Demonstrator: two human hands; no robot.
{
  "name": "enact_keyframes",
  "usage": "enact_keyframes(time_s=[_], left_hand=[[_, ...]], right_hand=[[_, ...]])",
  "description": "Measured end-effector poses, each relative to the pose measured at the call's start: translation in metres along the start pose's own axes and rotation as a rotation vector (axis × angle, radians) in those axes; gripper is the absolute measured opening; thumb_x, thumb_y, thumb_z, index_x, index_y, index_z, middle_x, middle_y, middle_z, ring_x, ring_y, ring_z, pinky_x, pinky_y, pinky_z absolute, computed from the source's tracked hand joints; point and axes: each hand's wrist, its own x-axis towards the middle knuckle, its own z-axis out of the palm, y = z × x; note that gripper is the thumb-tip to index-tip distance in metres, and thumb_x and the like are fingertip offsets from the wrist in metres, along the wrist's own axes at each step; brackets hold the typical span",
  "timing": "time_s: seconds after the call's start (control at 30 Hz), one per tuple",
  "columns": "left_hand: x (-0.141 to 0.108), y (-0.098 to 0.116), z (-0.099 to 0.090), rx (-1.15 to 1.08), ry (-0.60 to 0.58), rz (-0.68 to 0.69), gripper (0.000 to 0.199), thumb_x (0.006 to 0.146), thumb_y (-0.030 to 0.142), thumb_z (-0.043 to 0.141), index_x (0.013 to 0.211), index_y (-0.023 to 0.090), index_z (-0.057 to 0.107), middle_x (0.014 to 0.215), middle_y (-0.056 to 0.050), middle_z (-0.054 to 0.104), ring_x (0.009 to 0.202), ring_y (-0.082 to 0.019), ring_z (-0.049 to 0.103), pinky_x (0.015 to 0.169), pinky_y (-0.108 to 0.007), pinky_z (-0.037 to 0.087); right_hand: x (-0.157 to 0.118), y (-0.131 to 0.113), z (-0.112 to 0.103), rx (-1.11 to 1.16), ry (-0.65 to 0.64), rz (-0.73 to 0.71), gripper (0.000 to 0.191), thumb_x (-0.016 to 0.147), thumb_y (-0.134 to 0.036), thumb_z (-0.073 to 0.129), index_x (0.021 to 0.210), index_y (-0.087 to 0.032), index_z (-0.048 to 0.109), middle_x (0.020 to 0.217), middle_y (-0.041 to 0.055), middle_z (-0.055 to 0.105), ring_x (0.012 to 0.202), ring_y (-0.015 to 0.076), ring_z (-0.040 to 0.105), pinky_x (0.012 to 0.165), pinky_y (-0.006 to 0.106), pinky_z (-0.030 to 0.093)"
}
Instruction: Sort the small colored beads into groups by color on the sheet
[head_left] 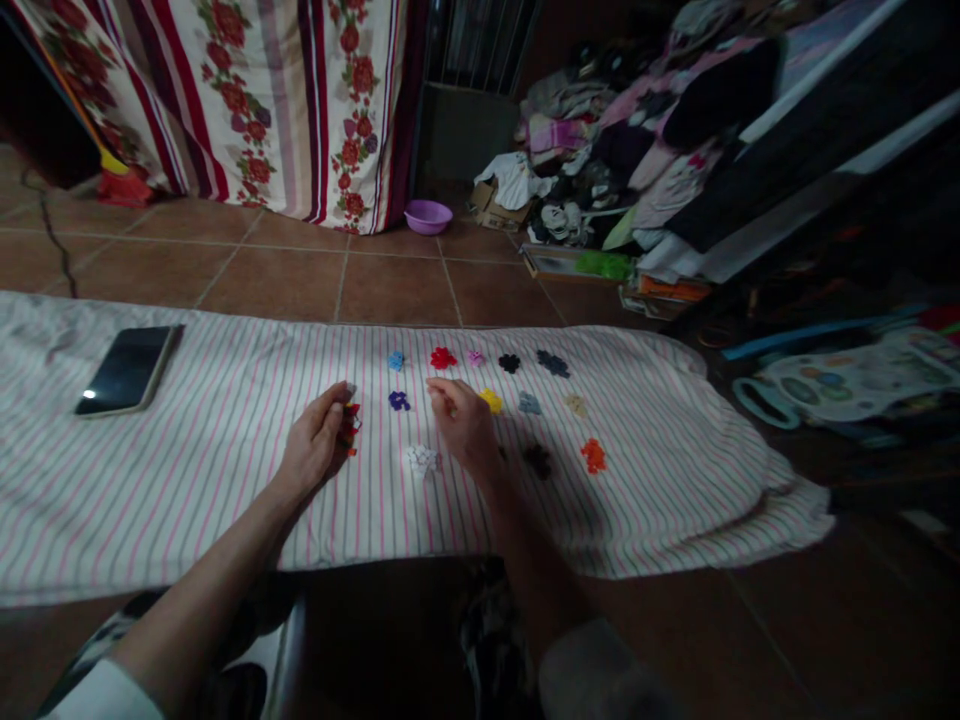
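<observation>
My left hand (pixel 313 438) rests on its side on the striped cloth, fingers curved and thumb a little apart. Against its palm side sits a small heap of mixed red, yellow and white pieces (pixel 355 425), partly hidden by the hand. My right hand (pixel 463 425) hovers over the middle with thumb and fingertips pinched together; anything between them is too small to make out. Around it lie little sorted heaps: red pieces (pixel 442 357), dark blue pieces (pixel 399 401), yellow pieces (pixel 491 400), white pieces (pixel 424 459) and dark brown pieces (pixel 538 461).
More heaps include light blue (pixel 396 360), pink (pixel 475 357), black (pixel 509 363), dark grey (pixel 553 362), grey (pixel 529 402), beige (pixel 576 405) and orange pieces (pixel 593 456). A phone (pixel 127 370) lies at the left. Beyond the cloth are a purple basin (pixel 428 217) and piled clothes (pixel 600 130).
</observation>
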Motion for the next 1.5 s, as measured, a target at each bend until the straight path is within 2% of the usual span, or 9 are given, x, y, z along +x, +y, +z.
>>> enact_keyframes(time_s=[0.03,0.17,0.3,0.4,0.63,1.1,1.5], left_hand=[[0.000,0.002,0.001,-0.095,0.030,-0.065,0.053,0.084,0.053,0.061,0.125,0.020,0.062,0.122,-0.013,0.068,0.112,-0.027,0.064,0.093,-0.044,0.054],[0.000,0.014,0.001,-0.280,0.081,-0.136,0.052,0.075,0.049,0.072,0.119,0.022,0.066,0.126,-0.009,0.067,0.123,-0.025,0.058,0.105,-0.041,0.046],[0.001,0.020,-0.004,-0.494,0.106,-0.250,0.050,0.068,0.046,0.078,0.112,0.023,0.069,0.120,-0.007,0.070,0.110,-0.023,0.063,0.101,-0.041,0.047],[0.000,0.021,-0.008,-0.576,0.110,-0.296,0.050,0.066,0.045,0.079,0.109,0.022,0.069,0.117,-0.007,0.070,0.099,-0.020,0.064,0.093,-0.040,0.050],[0.000,0.023,-0.012,-0.652,0.079,-0.317,0.045,0.070,0.045,0.077,0.107,0.021,0.068,0.114,-0.008,0.069,0.092,-0.018,0.062,0.085,-0.038,0.051],[-0.002,0.026,-0.010,-0.626,0.073,-0.320,0.049,0.071,0.047,0.075,0.110,0.018,0.066,0.122,-0.011,0.066,0.106,-0.023,0.061,0.091,-0.039,0.049],[-0.001,0.024,-0.011,-0.602,0.065,-0.299,0.052,0.070,0.051,0.076,0.108,0.018,0.066,0.120,-0.011,0.066,0.105,-0.024,0.062,0.090,-0.040,0.050]], right_hand=[[-0.003,-0.007,0.008,0.005,-0.077,-0.038,0.027,0.094,-0.020,0.046,0.105,-0.020,0.070,0.096,0.0071,0.072,0.089,0.0174,0.067,0.083,0.031,0.054],[-0.012,-0.029,0.029,0.011,-0.355,-0.159,0.022,0.094,-0.016,0.052,0.105,-0.020,0.071,0.096,0.0056,0.071,0.089,0.0151,0.065,0.082,0.027,0.051],[-0.015,-0.039,0.039,-0.005,-0.468,-0.197,0.017,0.094,-0.016,0.056,0.101,-0.020,0.072,0.093,0.0041,0.069,0.085,0.0142,0.064,0.080,0.025,0.049],[-0.013,-0.042,0.045,-0.041,-0.484,-0.222,0.018,0.094,-0.014,0.056,0.103,-0.018,0.071,0.093,0.0048,0.069,0.088,0.0152,0.063,0.083,0.027,0.049],[-0.008,-0.048,0.052,-0.111,-0.498,-0.242,0.020,0.096,-0.014,0.054,0.108,-0.018,0.069,0.097,0.0063,0.069,0.093,0.0164,0.063,0.086,0.029,0.048],[-0.007,-0.048,0.058,-0.179,-0.502,-0.258,0.018,0.094,-0.014,0.056,0.105,-0.020,0.069,0.096,0.0045,0.067,0.093,0.0158,0.062,0.086,0.028,0.048],[-0.003,-0.047,0.053,-0.022,-0.524,-0.222,0.016,0.092,-0.011,0.056,0.102,-0.018,0.066,0.101,0.0057,0.067,0.097,0.0161,0.063,0.091,0.029,0.049]])
